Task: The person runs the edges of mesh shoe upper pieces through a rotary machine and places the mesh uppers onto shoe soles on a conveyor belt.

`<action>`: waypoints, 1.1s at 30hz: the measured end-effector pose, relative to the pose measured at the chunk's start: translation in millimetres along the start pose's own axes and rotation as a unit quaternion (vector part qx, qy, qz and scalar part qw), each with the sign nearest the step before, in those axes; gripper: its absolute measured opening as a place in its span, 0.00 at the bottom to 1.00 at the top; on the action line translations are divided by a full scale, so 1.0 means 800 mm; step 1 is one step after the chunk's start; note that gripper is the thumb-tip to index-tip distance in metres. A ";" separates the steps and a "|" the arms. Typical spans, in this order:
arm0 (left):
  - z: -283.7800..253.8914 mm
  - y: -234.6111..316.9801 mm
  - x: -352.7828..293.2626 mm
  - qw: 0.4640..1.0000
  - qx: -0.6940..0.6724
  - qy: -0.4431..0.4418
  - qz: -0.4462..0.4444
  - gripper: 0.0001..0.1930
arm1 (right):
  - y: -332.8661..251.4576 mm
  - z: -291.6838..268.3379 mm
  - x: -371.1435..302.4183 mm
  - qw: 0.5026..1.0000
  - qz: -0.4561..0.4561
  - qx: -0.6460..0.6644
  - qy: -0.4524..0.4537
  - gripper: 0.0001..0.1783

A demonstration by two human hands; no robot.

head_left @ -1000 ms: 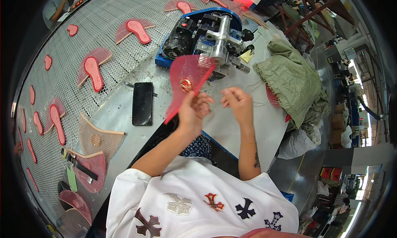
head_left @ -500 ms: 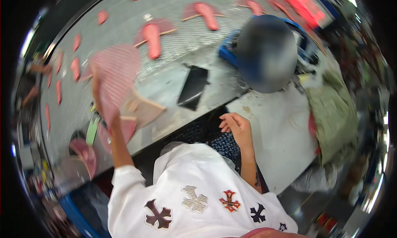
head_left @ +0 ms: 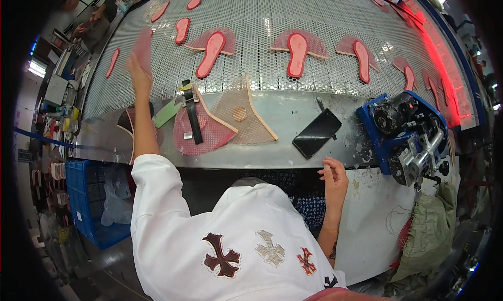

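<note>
A pink mesh shoe-upper piece, smeared by motion, stands up from my left hand, which is closed on its lower end over the near-left part of the metal mesh belt. My right hand hovers by the table's front edge, fingers loosely bent and slightly apart, nothing seen in them. Nearest to it lies a black phone. To the right of my left forearm, a pink mesh piece with a pale edge overlaps a beige mesh piece. A black strap lies across the pink one.
Red insoles are spread over the mesh belt, several upon curved mesh pieces. A blue machine stands right of the phone. Red light falls along the belt's right side. Below left is a blue crate; a green cloth hangs at right.
The view has turned and shifted. My left hand has carried the pink mesh piece away from the stacked pieces, further over the belt. My right hand stays near the table edge.
</note>
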State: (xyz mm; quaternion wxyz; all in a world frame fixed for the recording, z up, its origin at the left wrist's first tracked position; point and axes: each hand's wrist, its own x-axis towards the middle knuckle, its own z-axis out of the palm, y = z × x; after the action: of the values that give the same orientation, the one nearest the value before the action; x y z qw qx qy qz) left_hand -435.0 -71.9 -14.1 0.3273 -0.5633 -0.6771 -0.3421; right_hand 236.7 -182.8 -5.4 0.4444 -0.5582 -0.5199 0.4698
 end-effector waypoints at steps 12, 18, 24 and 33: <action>0.091 -0.036 -0.073 0.903 0.027 -0.298 -0.309 0.31 | -0.031 0.114 0.002 0.960 -0.108 -0.133 -0.222 0.11; 0.129 -0.020 -0.091 0.894 0.045 -0.424 -0.139 0.30 | -0.013 0.158 0.021 0.893 -0.293 -0.220 -0.261 0.15; 0.150 0.013 -0.060 0.865 0.127 -0.433 -0.218 0.31 | 0.010 0.195 0.029 0.865 -0.355 -0.286 -0.210 0.16; 0.223 0.043 0.003 0.933 0.190 -0.272 -0.140 0.30 | 0.011 0.195 0.043 0.861 -0.349 -0.330 -0.167 0.20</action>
State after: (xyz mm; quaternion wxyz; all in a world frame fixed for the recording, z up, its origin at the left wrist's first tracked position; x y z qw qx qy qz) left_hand -412.1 82.5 -107.1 0.1803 -0.4614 -0.8647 -0.0831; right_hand 84.4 -148.0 -41.6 0.2757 -0.3674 -0.8715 0.1714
